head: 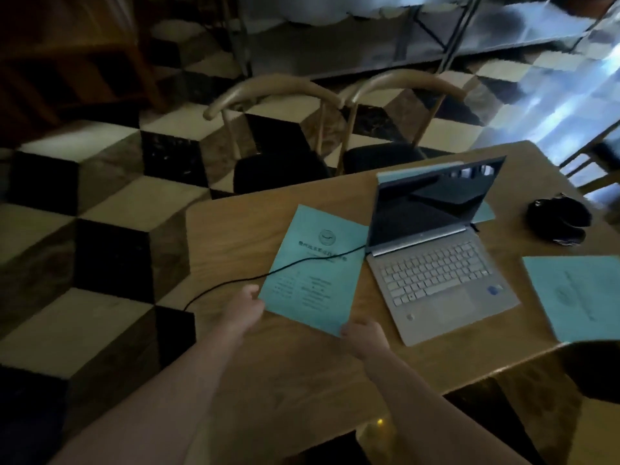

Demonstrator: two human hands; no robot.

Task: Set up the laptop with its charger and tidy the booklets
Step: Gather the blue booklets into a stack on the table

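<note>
A silver laptop point(436, 263) stands open on the wooden table point(302, 380), its screen dark. A black charger cable point(268, 273) runs from the laptop's left side, across a teal booklet point(312, 273), and off the table's left edge. My left hand point(245, 310) grips that booklet's near left corner. My right hand point(364, 335) grips its near right corner. A second teal booklet point(577, 297) lies at the right edge. A third teal booklet point(484, 213) shows behind the laptop screen, mostly hidden.
A black bundle point(560, 219), perhaps a pouch or power brick, lies at the table's far right. Two wooden chairs point(278, 129) with black seats stand at the far side. The floor has a cube-pattern tiling. A metal shelf frame stands further back.
</note>
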